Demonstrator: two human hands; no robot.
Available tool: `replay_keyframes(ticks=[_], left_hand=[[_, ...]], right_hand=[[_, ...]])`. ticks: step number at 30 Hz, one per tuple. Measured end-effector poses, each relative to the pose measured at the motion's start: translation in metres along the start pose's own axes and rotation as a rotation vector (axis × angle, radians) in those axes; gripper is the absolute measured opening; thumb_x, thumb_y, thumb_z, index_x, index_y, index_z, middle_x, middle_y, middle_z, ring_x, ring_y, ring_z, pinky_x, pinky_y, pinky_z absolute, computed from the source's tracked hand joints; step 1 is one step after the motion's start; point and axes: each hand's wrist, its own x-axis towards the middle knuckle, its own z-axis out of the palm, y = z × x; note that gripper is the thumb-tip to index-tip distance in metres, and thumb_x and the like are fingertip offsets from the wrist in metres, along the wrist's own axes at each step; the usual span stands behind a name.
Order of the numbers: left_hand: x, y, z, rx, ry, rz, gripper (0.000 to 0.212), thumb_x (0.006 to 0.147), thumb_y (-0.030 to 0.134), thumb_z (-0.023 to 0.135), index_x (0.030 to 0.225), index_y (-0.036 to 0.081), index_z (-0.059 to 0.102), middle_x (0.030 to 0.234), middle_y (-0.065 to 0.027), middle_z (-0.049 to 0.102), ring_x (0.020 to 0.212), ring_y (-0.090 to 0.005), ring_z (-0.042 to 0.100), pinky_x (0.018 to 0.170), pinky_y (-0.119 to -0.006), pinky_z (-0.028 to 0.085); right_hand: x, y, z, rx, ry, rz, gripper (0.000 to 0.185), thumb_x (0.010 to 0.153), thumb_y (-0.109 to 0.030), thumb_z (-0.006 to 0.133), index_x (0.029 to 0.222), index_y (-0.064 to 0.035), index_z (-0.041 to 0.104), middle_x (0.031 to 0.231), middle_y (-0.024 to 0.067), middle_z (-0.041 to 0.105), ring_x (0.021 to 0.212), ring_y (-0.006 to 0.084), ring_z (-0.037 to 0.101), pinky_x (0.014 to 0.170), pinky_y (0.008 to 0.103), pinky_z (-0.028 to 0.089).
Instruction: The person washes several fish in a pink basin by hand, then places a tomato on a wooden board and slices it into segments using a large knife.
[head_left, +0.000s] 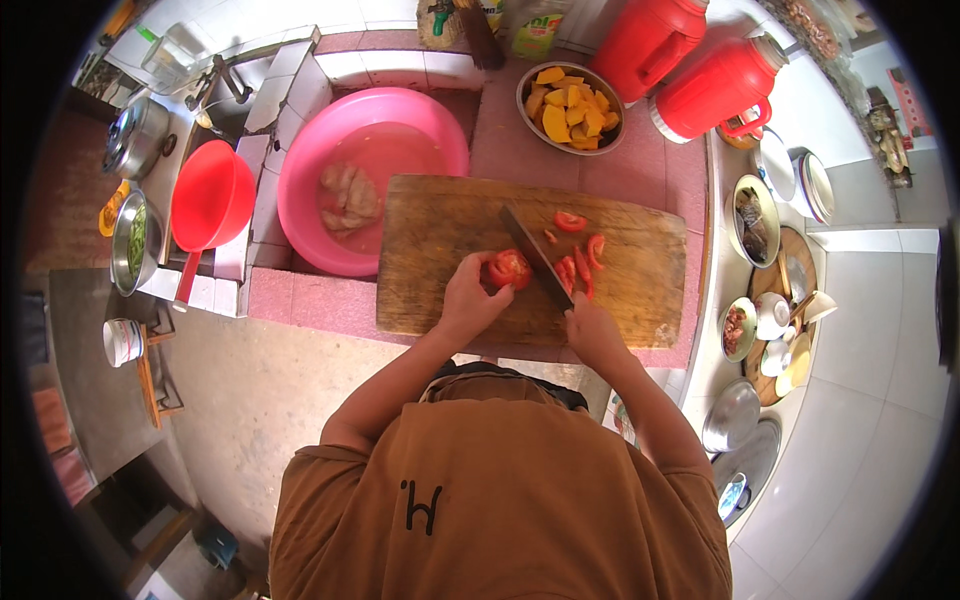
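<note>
A wooden cutting board (450, 217) lies before me on the pink tiled counter. My left hand (474, 296) holds a cut red tomato (509, 269) on the board, with its fingers around the tomato's left side. My right hand (595, 328) grips a kitchen knife (536, 259) by its handle, which the fingers hide. The blade slants up and to the left, just right of the tomato. Several tomato pieces (583, 271) lie right of the blade, and a tomato slice (570, 221) rests farther back on the board.
Left of the board, a pink basin (300, 187) holds water and pale pieces. A metal bowl of chopped orange pieces (570, 112) stands behind it, near red thermos flasks (716, 90). A red dipper (210, 199) is at the left; bowls (752, 221) line the right counter.
</note>
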Motion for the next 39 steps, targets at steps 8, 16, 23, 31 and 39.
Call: replay_keyframes(ticks=[8, 16, 23, 31, 39], left_hand=[[0.003, 0.007, -0.005, 0.221, -0.109, 0.232, 0.052, 0.064, 0.019, 0.068, 0.111, 0.002, 0.052, 0.104, -0.0161, 0.053, 0.096, -0.0336, 0.054, 0.082, -0.038, 0.046], [-0.007, 0.008, 0.007, 0.298, -0.089, 0.282, 0.05, 0.064, 0.019, 0.069, 0.109, 0.003, 0.053, 0.1, -0.0155, 0.055, 0.093, -0.0336, 0.055, 0.079, -0.04, 0.046], [-0.008, -0.005, 0.015, 0.248, 0.021, 0.205, 0.05, 0.065, 0.019, 0.069, 0.109, 0.001, 0.051, 0.099, -0.0171, 0.055, 0.092, -0.0348, 0.055, 0.079, -0.041, 0.045], [-0.007, 0.003, 0.022, 0.263, 0.034, 0.112, 0.046, 0.065, 0.022, 0.072, 0.101, 0.002, 0.053, 0.093, -0.0156, 0.056, 0.087, -0.0335, 0.056, 0.075, -0.041, 0.046], [-0.006, 0.011, 0.023, 0.388, 0.028, 0.119, 0.04, 0.066, 0.026, 0.072, 0.093, 0.004, 0.052, 0.09, -0.0165, 0.056, 0.083, -0.0363, 0.056, 0.072, -0.044, 0.046]], right_hand=[[0.025, -0.009, 0.008, 0.01, 0.073, -0.052, 0.016, 0.087, -0.014, 0.047, 0.096, -0.0005, 0.043, 0.07, 0.0247, 0.059, 0.068, 0.0419, 0.06, 0.061, 0.0514, 0.047], [0.07, -0.019, 0.006, 0.111, 0.221, -0.151, 0.017, 0.087, -0.015, 0.049, 0.097, -0.0022, 0.045, 0.072, 0.023, 0.061, 0.071, 0.0407, 0.061, 0.063, 0.0508, 0.047], [0.023, -0.01, -0.028, -0.019, 0.139, -0.037, 0.016, 0.087, -0.016, 0.046, 0.097, -0.0036, 0.045, 0.072, 0.0216, 0.061, 0.069, 0.0403, 0.061, 0.061, 0.0512, 0.046], [-0.031, -0.018, -0.03, -0.191, -0.087, -0.064, 0.012, 0.083, -0.01, 0.044, 0.092, -0.0028, 0.042, 0.077, 0.0195, 0.061, 0.073, 0.039, 0.061, 0.061, 0.0485, 0.047], [0.011, -0.03, -0.019, -0.164, -0.146, -0.055, 0.011, 0.082, -0.007, 0.043, 0.091, -0.0013, 0.042, 0.079, 0.0217, 0.061, 0.075, 0.04, 0.061, 0.063, 0.0482, 0.047]])
